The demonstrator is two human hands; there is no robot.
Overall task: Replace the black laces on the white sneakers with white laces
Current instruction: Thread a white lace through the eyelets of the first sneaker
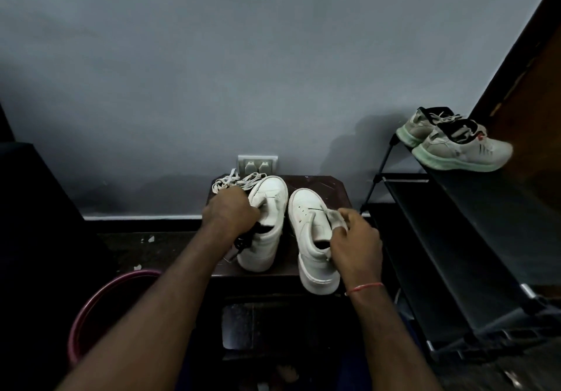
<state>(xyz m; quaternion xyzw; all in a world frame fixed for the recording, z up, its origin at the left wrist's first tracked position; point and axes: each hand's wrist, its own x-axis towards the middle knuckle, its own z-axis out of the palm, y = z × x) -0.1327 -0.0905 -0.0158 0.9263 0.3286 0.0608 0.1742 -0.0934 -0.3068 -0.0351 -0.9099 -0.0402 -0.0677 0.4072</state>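
Note:
Two white sneakers stand side by side on a small dark table, toes towards the wall. My left hand lies over the left sneaker at its lace area; a bunch of black lace hangs below the hand, and whether the fingers grip it is hidden. My right hand pinches the tongue of the right sneaker, which hangs over the table's front edge. A thin dark lace line crosses that shoe's eyelets. A heap of white laces lies at the table's back left corner.
A black shoe rack stands to the right, with a pair of white-and-green sneakers on its top shelf. A pink-rimmed bucket sits low on the left. A wall socket is behind the table. The grey wall closes the back.

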